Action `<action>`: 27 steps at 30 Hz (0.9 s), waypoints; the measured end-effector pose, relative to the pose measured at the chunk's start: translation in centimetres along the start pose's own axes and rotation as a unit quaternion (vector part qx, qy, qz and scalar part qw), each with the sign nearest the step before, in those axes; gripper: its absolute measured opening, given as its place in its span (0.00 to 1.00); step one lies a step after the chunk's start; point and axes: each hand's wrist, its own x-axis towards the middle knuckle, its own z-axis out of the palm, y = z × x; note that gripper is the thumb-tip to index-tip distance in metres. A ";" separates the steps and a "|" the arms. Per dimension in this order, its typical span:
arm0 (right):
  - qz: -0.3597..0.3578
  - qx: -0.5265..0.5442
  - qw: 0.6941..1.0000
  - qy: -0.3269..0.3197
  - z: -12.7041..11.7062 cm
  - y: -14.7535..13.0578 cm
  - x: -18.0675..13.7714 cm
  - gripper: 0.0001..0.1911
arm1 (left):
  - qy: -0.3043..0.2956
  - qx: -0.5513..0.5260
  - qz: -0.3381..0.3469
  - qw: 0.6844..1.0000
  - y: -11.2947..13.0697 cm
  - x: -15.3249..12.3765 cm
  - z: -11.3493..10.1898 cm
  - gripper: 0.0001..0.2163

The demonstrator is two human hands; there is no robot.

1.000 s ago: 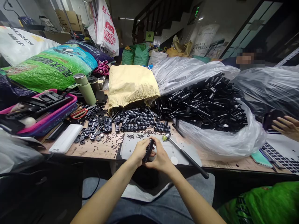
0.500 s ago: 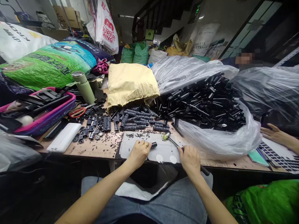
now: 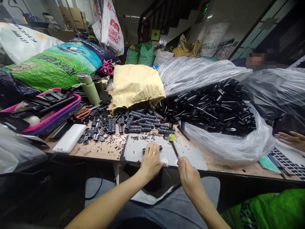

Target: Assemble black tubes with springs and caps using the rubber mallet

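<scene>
My left hand lies flat with its fingers stretched over a short black tube. The tube rests sideways on a pale grey mat at the table's front edge, its middle hidden under the fingers. A small hammer is gripped in my right hand; its metal shaft points up and away, and the head has a yellow-green face. That head is over the mat's far part, to the right of the tube. Many tiny black rings are scattered along the mat's back edge.
Black rollers with white dots are heaped behind the mat, before a yellow sack. A clear plastic bag of black tubes spreads to the right. Left are red-handled scissors, a white power bank and a pink basket. Another person's hand is far right.
My left hand has gone from gripping the tube to lying flat across it, with the tube turned under the fingers. My right hand has shifted the hammer and tilted it more upright.
</scene>
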 end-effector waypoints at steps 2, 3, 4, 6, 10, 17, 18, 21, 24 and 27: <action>-0.035 0.045 0.998 0.024 -0.3 -1.5 -0.3 0.21 | -0.003 -0.009 0.007 1.000 1.0 -0.2 0.7 0.33; -0.055 0.045 0.997 0.013 0.0 -2.2 -0.5 0.21 | -0.005 -0.011 0.016 1.000 1.2 -0.3 1.0 0.33; -0.069 0.027 0.997 -0.010 0.5 -2.8 -0.6 0.21 | -0.004 -0.009 0.023 1.000 1.3 -0.3 1.4 0.31; -0.086 -0.037 0.993 -0.077 1.6 -3.2 -0.8 0.22 | 0.004 -0.005 0.033 0.999 1.0 -0.2 1.9 0.27; -0.067 -0.090 0.987 -0.116 2.1 -2.2 -0.1 0.21 | 0.004 -0.042 0.038 0.998 0.1 0.7 1.4 0.21; 0.057 -0.187 0.979 -0.061 -0.5 3.2 2.2 0.20 | -0.053 -0.134 0.002 0.990 -1.0 1.8 -2.3 0.09; 0.064 -0.201 0.976 -0.059 -0.4 4.1 2.4 0.20 | -0.042 -0.126 -0.016 0.991 -1.8 2.5 -2.5 0.09; 0.043 -0.215 0.975 -0.023 0.5 6.2 2.9 0.21 | -0.016 -0.060 -0.074 0.995 -4.9 5.6 -2.3 0.11; -0.032 -0.198 0.978 0.052 1.2 7.1 3.7 0.19 | -0.037 -0.010 -0.012 0.999 -7.3 8.8 -1.4 0.14; -0.098 -0.166 0.975 0.110 1.4 6.8 5.2 0.17 | -0.046 0.010 0.027 0.999 -7.8 10.4 -0.7 0.12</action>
